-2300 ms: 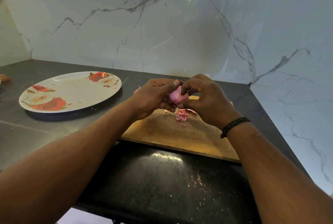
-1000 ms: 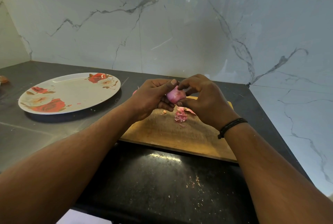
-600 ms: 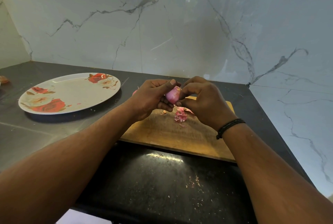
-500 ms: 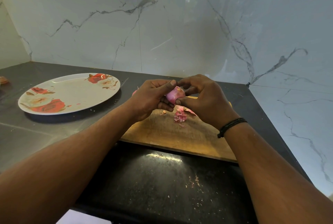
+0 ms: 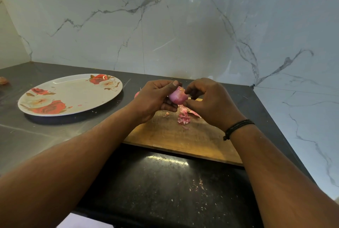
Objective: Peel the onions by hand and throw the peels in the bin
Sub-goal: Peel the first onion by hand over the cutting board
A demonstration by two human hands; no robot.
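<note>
A small pink onion [image 5: 177,96] is held above the far end of the wooden cutting board [image 5: 176,136]. My left hand [image 5: 156,99] grips it from the left, thumb on top. My right hand [image 5: 211,101] holds it from the right, with fingertips pinching at its top edge. Pink peel scraps [image 5: 184,117] lie on the board just below the onion. Part of another pink piece [image 5: 137,94] shows behind my left hand. No bin is in view.
A white plate with red roses [image 5: 73,95] sits on the dark counter [image 5: 165,187] to the left. A small brownish object [image 5: 3,80] lies at the far left edge. Marble walls close off the back and right. Crumbs dot the counter in front.
My right fingers have shifted on the onion's top, and more of the onion's pink surface shows between my hands. Both hands stay over the board.
</note>
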